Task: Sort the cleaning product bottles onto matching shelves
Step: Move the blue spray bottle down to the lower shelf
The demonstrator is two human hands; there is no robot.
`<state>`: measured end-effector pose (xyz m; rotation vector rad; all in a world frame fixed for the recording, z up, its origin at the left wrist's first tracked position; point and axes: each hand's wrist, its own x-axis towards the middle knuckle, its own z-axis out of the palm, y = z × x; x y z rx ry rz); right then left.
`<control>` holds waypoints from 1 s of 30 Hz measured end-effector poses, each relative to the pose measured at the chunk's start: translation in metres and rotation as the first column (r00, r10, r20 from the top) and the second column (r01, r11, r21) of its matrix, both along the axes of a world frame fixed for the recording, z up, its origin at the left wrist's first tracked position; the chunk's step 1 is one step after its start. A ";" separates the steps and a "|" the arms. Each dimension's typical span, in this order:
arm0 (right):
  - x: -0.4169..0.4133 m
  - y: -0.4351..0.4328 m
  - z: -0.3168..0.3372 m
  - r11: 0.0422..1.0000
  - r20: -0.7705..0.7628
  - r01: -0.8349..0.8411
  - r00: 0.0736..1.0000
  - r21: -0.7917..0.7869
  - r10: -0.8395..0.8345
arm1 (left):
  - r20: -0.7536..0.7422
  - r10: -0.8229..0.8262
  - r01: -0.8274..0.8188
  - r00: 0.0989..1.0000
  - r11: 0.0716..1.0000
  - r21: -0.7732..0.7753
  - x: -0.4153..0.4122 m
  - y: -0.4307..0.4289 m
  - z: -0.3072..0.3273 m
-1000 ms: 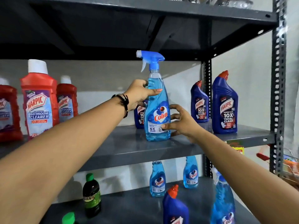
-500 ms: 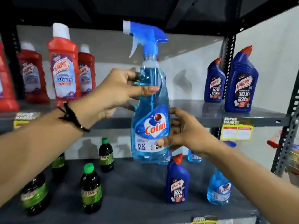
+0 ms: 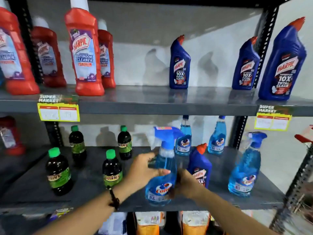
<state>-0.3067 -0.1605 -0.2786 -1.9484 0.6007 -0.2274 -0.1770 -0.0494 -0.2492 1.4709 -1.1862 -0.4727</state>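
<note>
- Lower middle of the frame: Colin spray (image 3: 160,177) sits upright over the lower shelf's (image 3: 88,199) front edge
- left hand (image 3: 144,172) fingers wrap its neck
- right hand (image 3: 186,185) grips its body, blurry

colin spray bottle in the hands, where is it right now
In the head view the Colin spray bottle is low and centre at the lower shelf front edge, held between left hand and right hand, just left of a blue Harpic bottle.

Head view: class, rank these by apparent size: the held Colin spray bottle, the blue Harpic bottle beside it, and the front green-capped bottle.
1. Colin spray bottle, largest, though nearest the camera.
2. Blue Harpic bottle.
3. Green-capped bottle; close to the Harpic, so unsure.
</note>
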 end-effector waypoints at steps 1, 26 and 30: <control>0.005 -0.004 -0.005 0.992 -0.053 -0.004 0.999 -0.123 -0.003 | 0.005 0.005 -0.005 1.000 1.000 0.016 0.005 -0.007 -0.007; 0.030 -0.051 -0.053 0.980 -0.077 0.195 0.977 -0.048 -0.199 | -0.044 -0.082 0.086 0.996 0.992 0.094 0.058 -0.064 -0.065; 0.029 -0.056 -0.061 0.981 -0.084 0.188 0.978 -0.042 -0.191 | -0.041 -0.071 0.074 0.997 0.993 0.095 0.053 -0.062 -0.067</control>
